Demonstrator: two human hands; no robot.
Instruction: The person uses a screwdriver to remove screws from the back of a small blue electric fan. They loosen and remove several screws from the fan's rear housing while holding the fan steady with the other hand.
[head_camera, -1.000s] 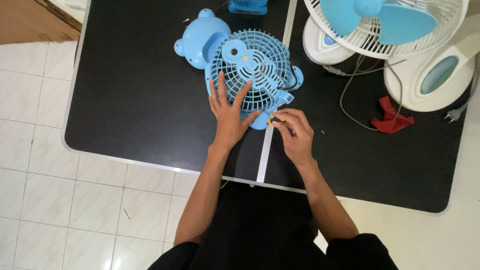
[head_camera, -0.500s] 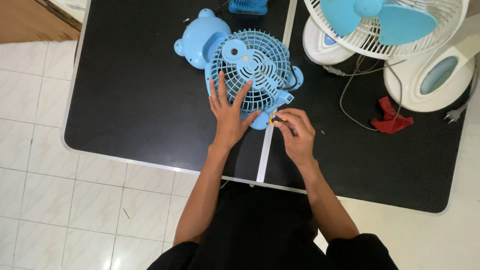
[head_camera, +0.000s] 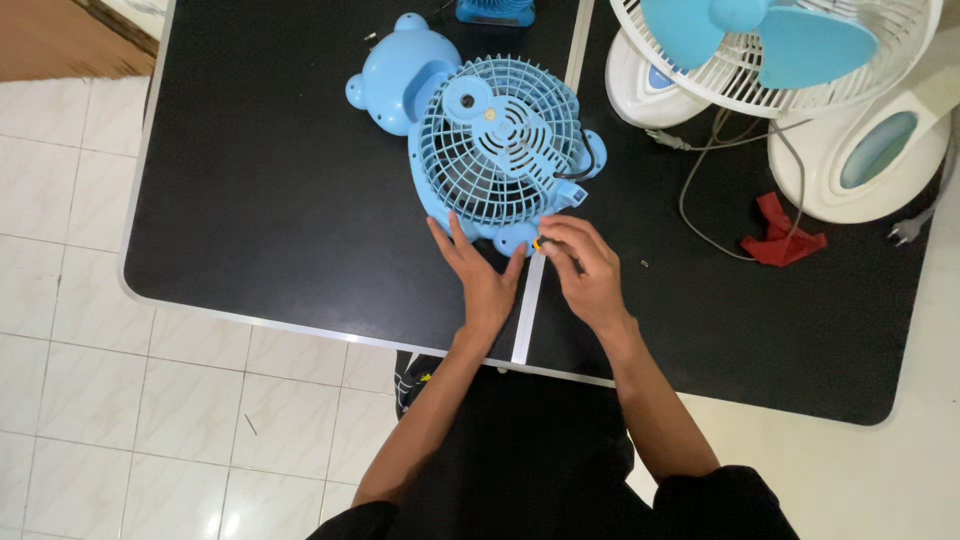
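A light blue fan housing with a round grille (head_camera: 497, 140) lies flat on the black table (head_camera: 270, 200). My left hand (head_camera: 482, 272) rests open on the table at the near rim of the grille, fingertips touching its lower edge. My right hand (head_camera: 584, 270) is closed around a small tool with a yellow and black handle (head_camera: 541, 243), its tip at the housing's near edge. A blue bear-shaped base piece (head_camera: 395, 75) lies just behind the grille on the left.
Two white desk fans with blue blades (head_camera: 770, 50) stand at the back right, their grey cords (head_camera: 700, 170) trailing on the table. A red cloth (head_camera: 782, 234) lies to the right. White floor tiles (head_camera: 70, 330) lie to the left of the table.
My left hand has slid off the top of the grille toward me and now sits at its near rim. The right hand has stayed at the housing's edge with the tool.
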